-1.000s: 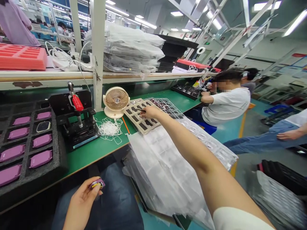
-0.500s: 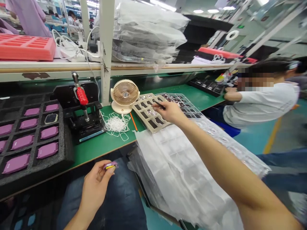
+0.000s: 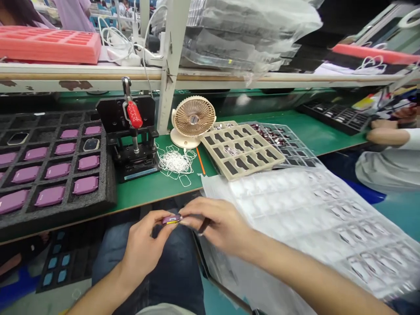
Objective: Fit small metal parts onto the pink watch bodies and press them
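Observation:
Between the thumb and fingers of my left hand (image 3: 147, 240) is a small purple watch case (image 3: 171, 219), with a yellow strip along its lower edge. My right hand (image 3: 219, 225) meets it from the other side, thumb and forefinger pinched at the case's right end. A dark slim tool (image 3: 204, 225), its kind not plain, is tucked in the right hand's fingers. Both hands are above my lap, in front of the bench edge. Whether the right fingertips hold a small part as well is hidden.
Left on the green bench, a black foam tray (image 3: 108, 192) carries purple cases. Beside it stand a red-handled toggle press (image 3: 134, 114), a fan (image 3: 193, 120), white gaskets (image 3: 177, 161) and an orange stick (image 3: 200, 161). Rightward are a beige tray (image 3: 241, 171), film-covered trays (image 3: 295, 210) and a co-worker's arm (image 3: 390, 133).
My right hand has come back from the beige tray to the purple case, still with the dark tool. My left hand keeps hold of the case. The view has turned left and down.

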A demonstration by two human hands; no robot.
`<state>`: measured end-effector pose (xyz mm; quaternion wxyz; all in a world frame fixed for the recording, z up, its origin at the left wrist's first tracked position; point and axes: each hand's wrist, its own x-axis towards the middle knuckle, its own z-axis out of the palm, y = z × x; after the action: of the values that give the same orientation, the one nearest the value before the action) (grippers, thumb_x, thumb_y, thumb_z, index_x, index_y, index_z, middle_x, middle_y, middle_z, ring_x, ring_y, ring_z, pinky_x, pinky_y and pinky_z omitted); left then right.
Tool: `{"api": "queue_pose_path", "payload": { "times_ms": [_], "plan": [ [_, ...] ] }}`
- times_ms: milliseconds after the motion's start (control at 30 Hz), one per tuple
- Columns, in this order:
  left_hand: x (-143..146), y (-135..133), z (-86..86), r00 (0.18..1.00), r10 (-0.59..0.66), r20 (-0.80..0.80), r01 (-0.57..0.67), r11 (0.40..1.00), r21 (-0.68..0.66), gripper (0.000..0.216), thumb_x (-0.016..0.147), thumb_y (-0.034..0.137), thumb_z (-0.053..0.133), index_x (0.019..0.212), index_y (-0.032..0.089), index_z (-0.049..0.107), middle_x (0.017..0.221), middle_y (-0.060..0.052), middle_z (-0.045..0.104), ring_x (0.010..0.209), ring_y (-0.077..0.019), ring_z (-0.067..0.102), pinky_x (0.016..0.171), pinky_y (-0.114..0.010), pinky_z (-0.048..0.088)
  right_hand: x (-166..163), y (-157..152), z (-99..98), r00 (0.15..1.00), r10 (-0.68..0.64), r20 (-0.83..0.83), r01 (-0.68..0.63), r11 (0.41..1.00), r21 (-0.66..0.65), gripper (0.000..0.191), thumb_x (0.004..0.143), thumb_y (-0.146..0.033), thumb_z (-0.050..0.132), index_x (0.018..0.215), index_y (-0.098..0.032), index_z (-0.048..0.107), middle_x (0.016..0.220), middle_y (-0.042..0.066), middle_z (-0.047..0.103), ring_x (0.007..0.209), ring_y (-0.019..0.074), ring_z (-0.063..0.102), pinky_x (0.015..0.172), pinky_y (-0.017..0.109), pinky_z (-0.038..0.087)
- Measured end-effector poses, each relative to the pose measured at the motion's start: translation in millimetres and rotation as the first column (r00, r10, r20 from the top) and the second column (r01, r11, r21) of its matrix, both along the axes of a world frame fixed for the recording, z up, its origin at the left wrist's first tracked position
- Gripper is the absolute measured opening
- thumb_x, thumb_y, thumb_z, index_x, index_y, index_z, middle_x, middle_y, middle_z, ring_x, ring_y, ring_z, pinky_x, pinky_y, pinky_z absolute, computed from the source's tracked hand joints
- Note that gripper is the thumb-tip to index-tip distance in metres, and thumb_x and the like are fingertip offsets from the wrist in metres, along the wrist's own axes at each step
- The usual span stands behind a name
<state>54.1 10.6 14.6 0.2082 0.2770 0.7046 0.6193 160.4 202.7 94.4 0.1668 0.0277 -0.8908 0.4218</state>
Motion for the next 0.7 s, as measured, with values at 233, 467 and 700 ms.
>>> {"api": "queue_pose_path", "payload": {
  "times_ms": [233,467,700],
  "plan": [
    [-1,-11,5.7,0.965,-0.049,-0.259,0.046,0.999,-0.019,0.016,0.093,0.024,0.076,0.107,0.030,0.080,0.098,-0.003,0.082,0.089,-0.0227,0.077,0.085,-0.031,0.059,-4,-5,-9.8,0.994,0.104,-0.027,-0.094,0.964,0.247,0.022,0.106,-0.015,0.054,0.111,-0.023,0.074,0.104,0.004,0.079,0.091,0.0162,0.076,0.072,0.028,0.059],
    [-4,-13,4.4,0.959,-0.044,-0.279,0.050,0.999,0.017,0.026,0.092,0.016,0.075,0.112,0.032,0.081,0.106,-0.005,0.083,0.099,-0.0269,0.078,0.096,-0.039,0.060,-1,-9,-11.3,0.998,0.069,-0.010,-0.065,0.974,0.216,0.019,0.105,-0.019,0.058,0.115,-0.023,0.074,0.103,0.004,0.078,0.089,0.0161,0.075,0.072,0.027,0.059],
    [-3,-8,-6.5,0.836,0.106,-0.538,-0.031,0.989,0.147,0.034,0.088,0.001,0.073,0.110,0.026,0.080,0.112,-0.008,0.082,0.107,-0.0276,0.077,0.100,-0.046,0.063,-6,-25,-21.3,0.898,-0.239,0.369,0.351,0.895,-0.276,0.017,0.093,-0.039,0.076,0.094,-0.023,0.082,0.086,0.002,0.078,0.076,0.0176,0.070,0.069,0.027,0.056]
  ]
}}
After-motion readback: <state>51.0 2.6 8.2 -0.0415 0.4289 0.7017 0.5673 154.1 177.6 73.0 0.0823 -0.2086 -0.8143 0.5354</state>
